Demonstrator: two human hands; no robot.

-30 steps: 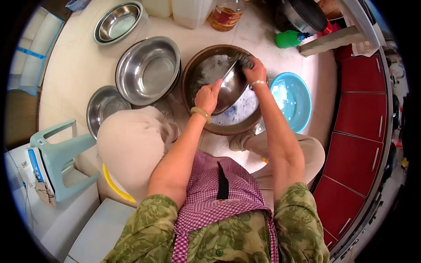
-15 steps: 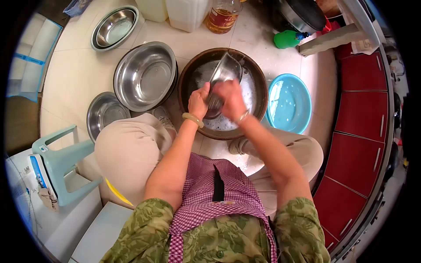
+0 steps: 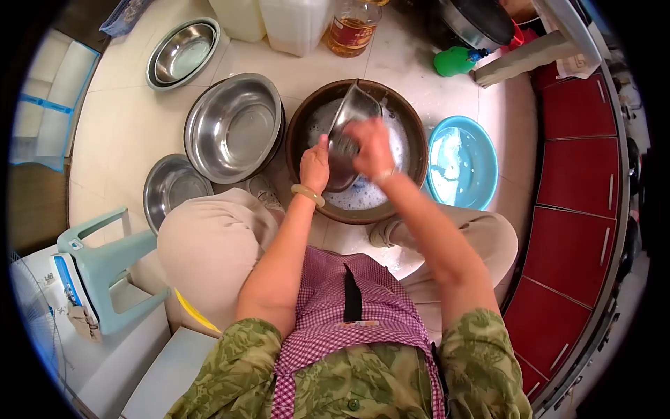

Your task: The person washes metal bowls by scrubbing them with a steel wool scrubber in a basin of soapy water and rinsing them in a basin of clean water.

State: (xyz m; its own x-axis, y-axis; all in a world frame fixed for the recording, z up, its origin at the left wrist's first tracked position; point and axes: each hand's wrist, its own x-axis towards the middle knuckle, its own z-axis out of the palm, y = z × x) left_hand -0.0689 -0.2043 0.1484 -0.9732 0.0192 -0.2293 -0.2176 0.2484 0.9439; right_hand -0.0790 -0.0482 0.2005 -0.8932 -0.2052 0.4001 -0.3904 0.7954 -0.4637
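A metal basin (image 3: 361,105) stands tilted on its side in a large brown tub (image 3: 417,157) of sudsy water (image 3: 357,200). My left hand (image 3: 315,167), with a pale bangle at its wrist, is closed on the basin's near-left rim. Inside the basin, my right hand (image 3: 373,148) presses a grey scouring pad (image 3: 345,145) against the wall; motion smears the fingers and the pad. The basin's lower part is partly hidden by my right hand.
Metal basins (image 3: 234,129) stand to the left, more nested ones (image 3: 185,52) farther back. A blue basin (image 3: 462,164) with water is right of the tub. An oil bottle (image 3: 351,31), a green bottle (image 3: 453,61), red cabinets (image 3: 576,174) and a plastic stool (image 3: 115,262) surround me.
My right hand has shifted slightly right and down inside the tilted basin, with the pad. My left hand keeps its grip on the rim. The whole view has shifted a little.
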